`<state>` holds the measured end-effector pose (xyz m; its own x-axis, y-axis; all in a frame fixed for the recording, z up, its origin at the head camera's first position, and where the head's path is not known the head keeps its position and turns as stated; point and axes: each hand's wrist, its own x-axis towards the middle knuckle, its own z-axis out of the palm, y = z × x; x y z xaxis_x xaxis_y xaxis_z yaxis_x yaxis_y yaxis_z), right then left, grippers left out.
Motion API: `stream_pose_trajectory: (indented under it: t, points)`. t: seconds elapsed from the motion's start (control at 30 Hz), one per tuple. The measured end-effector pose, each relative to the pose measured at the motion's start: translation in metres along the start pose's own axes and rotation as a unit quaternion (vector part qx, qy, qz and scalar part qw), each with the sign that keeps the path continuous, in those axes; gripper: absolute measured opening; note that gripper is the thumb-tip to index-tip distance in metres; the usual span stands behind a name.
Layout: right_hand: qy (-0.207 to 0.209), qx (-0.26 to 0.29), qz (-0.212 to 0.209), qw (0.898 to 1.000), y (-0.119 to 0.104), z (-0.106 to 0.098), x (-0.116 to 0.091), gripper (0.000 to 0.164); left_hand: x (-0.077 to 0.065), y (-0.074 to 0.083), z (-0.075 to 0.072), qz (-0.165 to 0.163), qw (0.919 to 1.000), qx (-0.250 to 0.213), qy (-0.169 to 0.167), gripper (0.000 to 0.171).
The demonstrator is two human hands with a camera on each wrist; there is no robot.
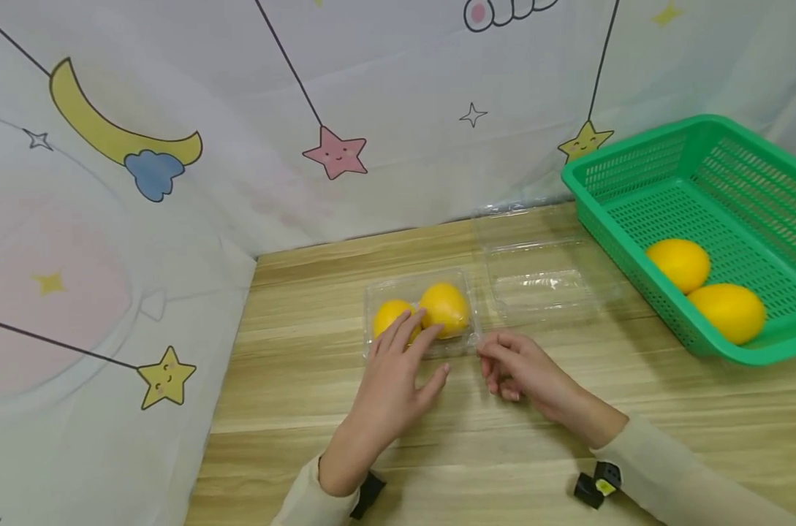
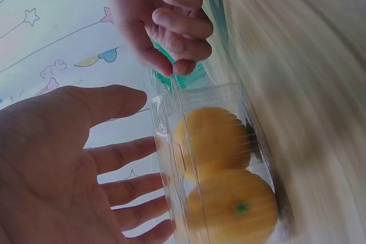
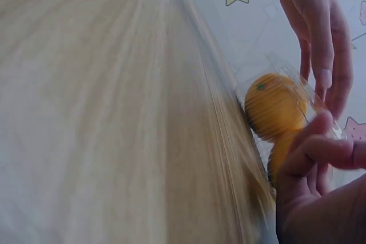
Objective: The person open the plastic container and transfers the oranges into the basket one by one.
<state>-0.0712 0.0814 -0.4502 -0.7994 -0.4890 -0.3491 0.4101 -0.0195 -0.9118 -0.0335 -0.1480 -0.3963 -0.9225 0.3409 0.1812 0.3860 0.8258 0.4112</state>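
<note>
A clear plastic box (image 1: 468,343) with two oranges (image 1: 444,310) inside lies on the table. My left hand (image 1: 392,383) reaches over its near left side, fingers spread and fingertips at the top of the box, thumb held apart. At the near right corner, my right hand (image 1: 519,369) pinches the rim between thumb and index finger, its other fingers curled. The left wrist view shows this pinch on the box rim (image 2: 171,112), with the oranges (image 2: 231,207) below. In the right wrist view, the right hand (image 3: 314,170) partly hides one orange.
Another clear plastic box (image 1: 539,281) stands open just right of the filled one. A green basket (image 1: 634,292) holding two more oranges (image 1: 726,313) stands at the right. Behind the wooden table (image 1: 292,409) hangs a printed cloth (image 1: 404,197), which also runs along the left side.
</note>
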Motion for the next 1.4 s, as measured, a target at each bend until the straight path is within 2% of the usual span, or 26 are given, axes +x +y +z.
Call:
stream_pose_trajectory:
  t: [0.13,0.2,0.27,0.33,0.43,0.57,0.63,0.7,0.77,0.87,0.93,0.97,1.1,1.2,1.3,1.4]
  points:
    - [-0.079,-0.046,0.018,0.996,-0.001,-0.001,-0.001,0.028,-0.004,-0.008,-0.004,0.003,0.9993,-0.023,0.030,0.041]
    - [-0.114,-0.077,0.010,0.990,-0.002,-0.001,-0.003,0.029,-0.007,-0.013,-0.007,0.003,0.9984,-0.031,0.047,0.039]
    - [-0.135,-0.113,-0.015,0.984,-0.004,0.000,-0.005,0.028,-0.011,-0.018,-0.009,-0.001,0.9976,-0.035,0.060,0.041]
    - [-0.140,-0.157,-0.060,0.976,-0.008,0.002,-0.009,0.025,-0.016,-0.024,-0.010,-0.007,0.9966,-0.038,0.072,0.044]
    - [-0.113,-0.237,-0.136,0.955,-0.014,0.007,-0.014,0.016,-0.023,-0.032,-0.013,-0.021,0.9954,-0.044,0.082,0.051]
    - [-0.047,-0.347,-0.227,0.909,-0.022,0.018,-0.018,0.003,-0.032,-0.044,-0.015,-0.045,0.9938,-0.046,0.091,0.057]
    - [-0.017,-0.394,-0.261,0.881,-0.024,0.024,-0.018,0.005,-0.037,-0.048,-0.015,-0.060,0.9930,-0.044,0.092,0.060]
    - [0.014,-0.441,-0.290,0.849,-0.026,0.029,-0.017,0.009,-0.041,-0.052,-0.015,-0.073,0.9919,-0.046,0.093,0.063]
    - [0.046,-0.486,-0.316,0.813,-0.025,0.033,-0.016,0.012,-0.044,-0.055,-0.014,-0.083,0.9908,-0.050,0.094,0.064]
    - [0.089,-0.534,-0.351,0.764,-0.023,0.037,-0.012,0.014,-0.048,-0.058,-0.013,-0.094,0.9889,-0.067,0.094,0.061]
    - [0.106,-0.548,-0.368,0.744,-0.022,0.040,-0.008,0.014,-0.050,-0.060,-0.013,-0.104,0.9867,-0.089,0.087,0.056]
    - [0.112,-0.550,-0.375,0.737,-0.021,0.041,-0.007,0.013,-0.050,-0.061,-0.013,-0.112,0.9846,-0.109,0.080,0.053]
    - [0.123,-0.555,-0.390,0.725,-0.020,0.046,-0.001,0.011,-0.051,-0.068,-0.012,-0.154,0.9664,-0.201,0.045,0.041]
    - [0.125,-0.559,-0.387,0.722,-0.021,0.049,0.002,0.010,-0.050,-0.071,-0.011,-0.185,0.9447,-0.270,0.019,0.032]
    - [0.124,-0.566,-0.373,0.725,-0.022,0.052,0.005,0.011,-0.049,-0.071,-0.010,-0.217,0.9122,-0.347,-0.009,0.028]
    - [0.119,-0.571,-0.354,0.731,-0.024,0.056,0.007,0.011,-0.046,-0.069,-0.008,-0.248,0.8751,-0.414,-0.028,0.025]
